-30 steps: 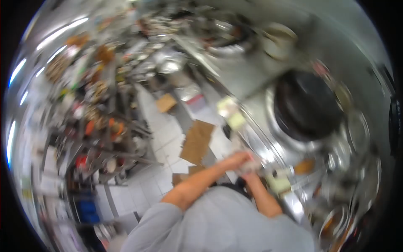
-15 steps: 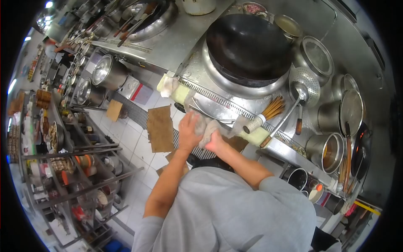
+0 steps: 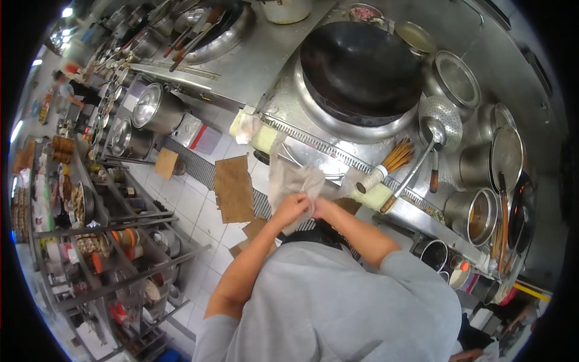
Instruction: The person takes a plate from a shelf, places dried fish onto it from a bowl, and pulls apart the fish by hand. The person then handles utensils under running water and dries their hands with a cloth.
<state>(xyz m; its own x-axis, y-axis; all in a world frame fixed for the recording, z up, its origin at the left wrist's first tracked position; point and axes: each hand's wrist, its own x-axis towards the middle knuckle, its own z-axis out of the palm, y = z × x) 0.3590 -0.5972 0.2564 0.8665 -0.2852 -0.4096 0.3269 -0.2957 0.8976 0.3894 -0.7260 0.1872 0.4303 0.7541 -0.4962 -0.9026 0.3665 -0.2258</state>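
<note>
A thin beige cloth [image 3: 294, 180] hangs spread between my hands, in front of the stove's edge. My left hand [image 3: 292, 208] is closed on its near edge. Right beside it, my right hand [image 3: 324, 209] also grips the cloth, fingers closed. Beyond them a large black wok [image 3: 362, 72] sits on a round metal burner ring. A bamboo brush [image 3: 395, 158] and a ladle [image 3: 416, 166] lie on the stove's front ledge, to the right of the cloth.
Steel pots [image 3: 473, 214] and a perforated skimmer [image 3: 440, 117] stand at the right. Flattened cardboard [image 3: 234, 189] lies on the tiled floor. Shelves [image 3: 102, 226] of containers are at the left, lidded pots [image 3: 158, 108] behind. Another person [image 3: 66, 90] stands far off at upper left.
From bunched between my hands, the cloth is now opened out and hanging wider. Both hands have drawn closer together and nearer my body. The strongly blurred earlier view has steadied.
</note>
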